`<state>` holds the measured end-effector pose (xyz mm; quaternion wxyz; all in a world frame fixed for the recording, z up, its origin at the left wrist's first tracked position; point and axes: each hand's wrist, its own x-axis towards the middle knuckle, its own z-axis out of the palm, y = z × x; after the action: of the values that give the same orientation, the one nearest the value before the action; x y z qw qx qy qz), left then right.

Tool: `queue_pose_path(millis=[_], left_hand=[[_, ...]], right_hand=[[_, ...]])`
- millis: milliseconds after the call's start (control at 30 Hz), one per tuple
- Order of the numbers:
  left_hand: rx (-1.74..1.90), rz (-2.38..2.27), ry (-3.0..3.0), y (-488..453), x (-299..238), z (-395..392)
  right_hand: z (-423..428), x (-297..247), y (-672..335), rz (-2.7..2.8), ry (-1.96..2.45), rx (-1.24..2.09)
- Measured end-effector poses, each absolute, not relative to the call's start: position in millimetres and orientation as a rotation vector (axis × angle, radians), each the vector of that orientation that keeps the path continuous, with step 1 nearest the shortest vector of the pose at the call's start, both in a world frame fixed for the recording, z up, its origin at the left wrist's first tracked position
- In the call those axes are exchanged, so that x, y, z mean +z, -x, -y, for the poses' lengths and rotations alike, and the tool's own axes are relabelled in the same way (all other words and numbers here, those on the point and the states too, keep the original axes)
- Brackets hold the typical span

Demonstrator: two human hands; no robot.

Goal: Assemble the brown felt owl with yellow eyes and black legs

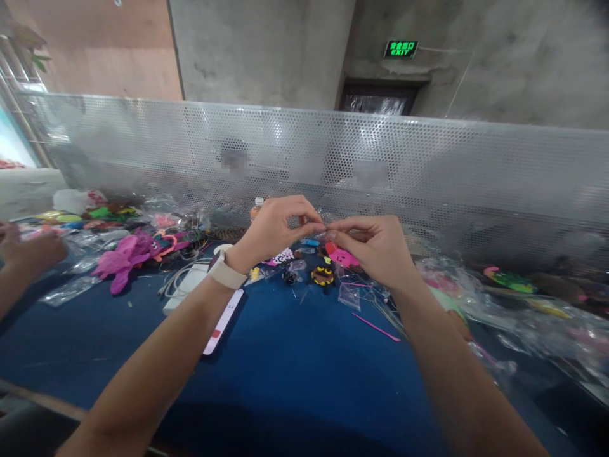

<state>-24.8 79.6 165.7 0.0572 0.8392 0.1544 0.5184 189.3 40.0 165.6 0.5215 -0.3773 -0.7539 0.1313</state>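
Observation:
My left hand (285, 225) and my right hand (373, 241) are raised over the blue table, their fingertips meeting in a pinch. Whatever sits between the fingertips is too small to make out. A pale band (227, 271) circles my left wrist. Just below and behind my right fingers lies a pink and red soft piece (342, 256). Under the gap between my hands are a black and yellow round piece (322, 275), a small black piece (288, 277) and a white-spotted piece (284, 255). A blue piece (311, 242) shows beneath my fingertips.
A lit phone (223, 324) and a white charger with cable (183, 285) lie by my left forearm. Purple plush (124, 257) and clear bags fill the left; more bags (533, 311) crowd the right. A pink stick (375, 327) lies centre-right. Another person's hand (35, 251) is far left.

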Motion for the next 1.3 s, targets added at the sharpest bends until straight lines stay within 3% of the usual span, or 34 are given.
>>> queue_pose_path(millis=[133,300,400,500,733,867,1067,1300], left_hand=[[1.557,-0.562,-2.446,21,163,-82],[1.266,-0.658,-2.073,10,148,-92],[1.166,-0.655,-2.021,4,136,-102],[1.223,-0.669,-2.037,3,129,-110],[1.464,-0.601,-2.258,12,142,-101],[1.508,-0.528,-2.502,17,150,-94],[1.63,-0.511,-2.681,17,148,-96],[1.571,-0.693,-2.716,14,148,-92]], right_hand=[[-42,159,-186,1.815,0.878,0.142],[-52,147,-188,1.911,0.827,-0.481],[-60,139,-191,1.955,0.865,-0.644],[-63,139,-191,1.981,0.909,-0.534],[-54,155,-186,1.778,1.031,0.109],[-52,159,-188,1.742,0.991,0.264],[-49,160,-189,1.739,0.937,0.322],[-48,157,-188,1.831,0.942,-0.06]])
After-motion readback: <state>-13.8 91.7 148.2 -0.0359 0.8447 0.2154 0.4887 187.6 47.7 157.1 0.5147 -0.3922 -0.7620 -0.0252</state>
